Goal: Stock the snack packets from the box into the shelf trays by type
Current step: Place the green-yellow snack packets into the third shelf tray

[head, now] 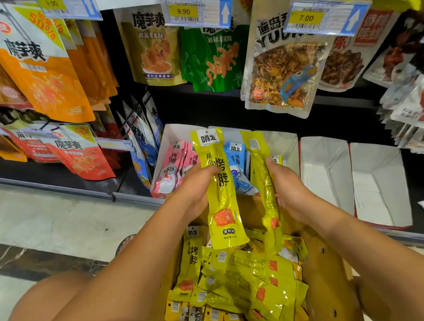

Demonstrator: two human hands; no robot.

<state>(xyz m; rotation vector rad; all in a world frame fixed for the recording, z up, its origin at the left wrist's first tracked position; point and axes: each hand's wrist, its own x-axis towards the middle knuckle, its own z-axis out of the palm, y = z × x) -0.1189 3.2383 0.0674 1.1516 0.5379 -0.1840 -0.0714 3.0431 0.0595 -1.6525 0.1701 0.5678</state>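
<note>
Cardboard box: brown, open at the top, low in the foreground. It holds a loose heap of yellow packets, long and narrow, each with an orange patch near one end, lying crossed at many angles. Above the heap, two packets of the same kind stand nearly upright. The front-facing packet is gripped at mid-length by the left hand, and the back-facing packet, barcode side out, by the right hand. Behind, on the bottom shelf, a white tray holds pink packets upright. Blue packets stand just right of them, partly hidden. Two further white trays stand side by side farther right.
</note>
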